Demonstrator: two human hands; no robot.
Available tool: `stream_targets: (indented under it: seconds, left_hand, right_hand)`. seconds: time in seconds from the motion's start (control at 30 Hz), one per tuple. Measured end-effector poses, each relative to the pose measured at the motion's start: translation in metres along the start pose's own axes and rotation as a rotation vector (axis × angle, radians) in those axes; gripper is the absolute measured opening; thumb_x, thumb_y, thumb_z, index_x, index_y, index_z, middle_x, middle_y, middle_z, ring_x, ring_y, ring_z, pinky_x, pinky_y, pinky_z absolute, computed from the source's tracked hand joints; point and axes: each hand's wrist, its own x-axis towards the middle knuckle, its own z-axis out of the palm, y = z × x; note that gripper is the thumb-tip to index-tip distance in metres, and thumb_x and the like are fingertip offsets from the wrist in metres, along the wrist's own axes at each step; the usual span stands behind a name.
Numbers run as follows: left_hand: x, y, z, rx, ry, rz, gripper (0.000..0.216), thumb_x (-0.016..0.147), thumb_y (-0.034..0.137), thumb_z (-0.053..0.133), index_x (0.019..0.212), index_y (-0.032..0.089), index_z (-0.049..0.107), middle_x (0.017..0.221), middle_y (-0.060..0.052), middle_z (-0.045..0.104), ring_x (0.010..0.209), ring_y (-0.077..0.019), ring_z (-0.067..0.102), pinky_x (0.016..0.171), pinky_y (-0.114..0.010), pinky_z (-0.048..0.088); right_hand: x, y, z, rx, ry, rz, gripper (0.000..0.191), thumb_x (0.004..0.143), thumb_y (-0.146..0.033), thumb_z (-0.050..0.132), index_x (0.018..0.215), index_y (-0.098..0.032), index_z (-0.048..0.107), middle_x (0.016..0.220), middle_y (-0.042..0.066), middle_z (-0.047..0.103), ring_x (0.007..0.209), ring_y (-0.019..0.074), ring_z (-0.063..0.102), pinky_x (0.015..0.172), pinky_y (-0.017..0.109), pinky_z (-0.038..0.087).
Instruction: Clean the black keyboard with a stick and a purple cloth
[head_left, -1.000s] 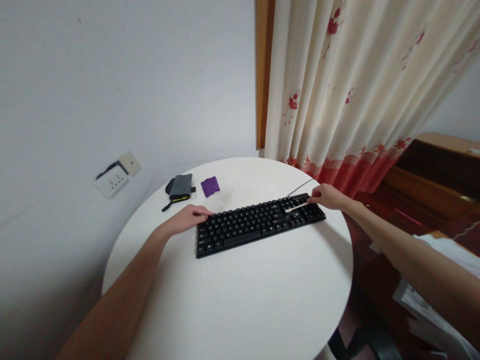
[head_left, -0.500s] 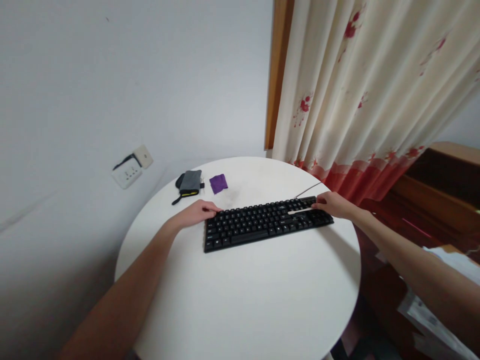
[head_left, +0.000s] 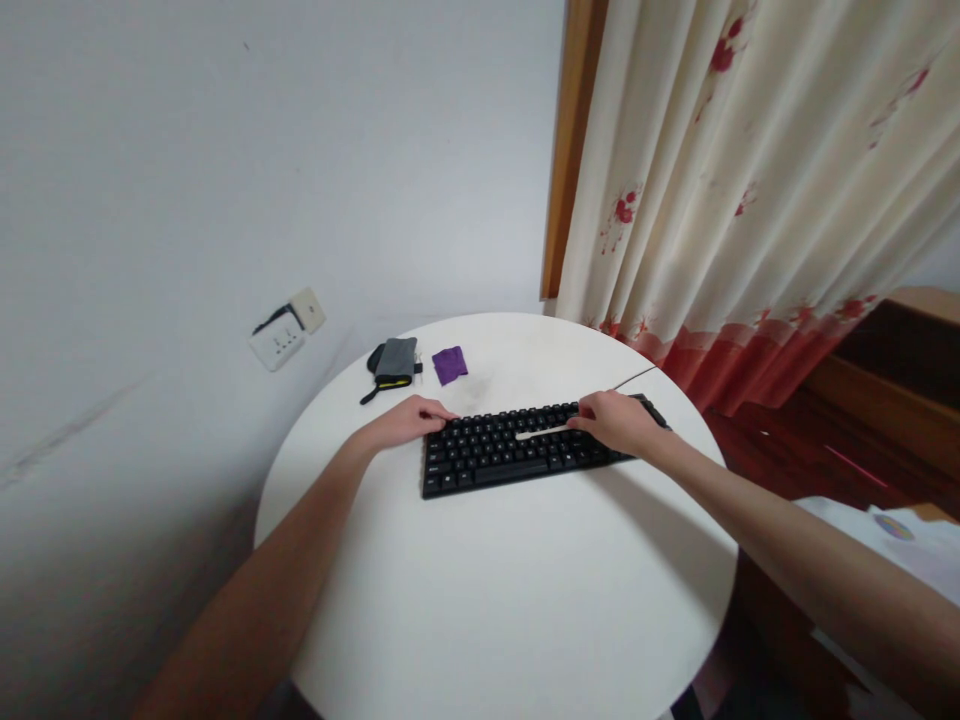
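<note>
A black keyboard lies slightly slanted on the round white table. Its upper left corner is gripped by my left hand, which is closed there with the fingertips on the edge. My right hand is over the right part of the keyboard, covering some keys. Pinched in its fingers is a thin white toothbrush, pointing left, its head over the middle keys. Whether the bristles touch the keys is too small to tell.
Behind the keyboard lie a purple cloth and a grey pouch with a dark strap, partly over a black item. A cable runs off the table's right side. Nearby are the wall socket and the floral curtain.
My right hand has moved left along the keyboard with the toothbrush, from the right end towards the middle keys. My left hand stays at the upper left corner. The view has shifted slightly.
</note>
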Motion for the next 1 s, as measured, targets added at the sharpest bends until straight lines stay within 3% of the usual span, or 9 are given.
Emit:
stream_targets:
  seconds: [0.33,0.53,0.73,1.0]
  left_hand:
    - [-0.001,-0.001,0.001,-0.010,0.005,0.008,0.030,0.079,0.024,0.057,0.101,0.016,0.076,0.101,-0.006,0.074,0.093,-0.0204,0.066,0.085,-0.029,0.047]
    - [-0.001,-0.004,0.003,-0.005,0.014,0.020,0.030,0.077,0.019,0.057,0.099,0.015,0.077,0.096,-0.006,0.074,0.089,-0.0197,0.066,0.081,-0.028,0.047]
    - [-0.002,-0.012,0.004,-0.004,0.018,0.040,0.033,0.077,0.016,0.057,0.103,0.016,0.076,0.096,-0.004,0.075,0.088,-0.0184,0.066,0.081,-0.026,0.048]
    - [0.000,-0.018,0.006,-0.029,0.024,0.030,0.033,0.077,0.016,0.057,0.104,0.016,0.076,0.098,-0.005,0.075,0.089,-0.0183,0.067,0.079,-0.025,0.048]
  right_hand:
    - [0.025,-0.101,0.008,-0.008,-0.032,-0.165,0.040,0.092,-0.054,0.049,0.084,-0.020,0.068,0.087,0.008,0.069,0.079,0.0210,0.063,0.066,0.028,0.040]
    - [0.034,-0.142,0.008,-0.029,-0.045,-0.226,0.042,0.093,-0.055,0.045,0.094,-0.020,0.068,0.094,0.011,0.070,0.084,0.0235,0.064,0.071,0.030,0.043]
    - [0.030,-0.155,0.019,0.020,-0.058,-0.284,0.034,0.094,-0.049,0.048,0.091,-0.020,0.066,0.091,0.009,0.070,0.081,0.0224,0.065,0.068,0.029,0.041]
    - [0.016,-0.143,0.022,0.058,0.043,-0.243,0.028,0.093,-0.045,0.052,0.084,-0.021,0.061,0.084,0.005,0.069,0.076,0.0191,0.062,0.061,0.026,0.033]
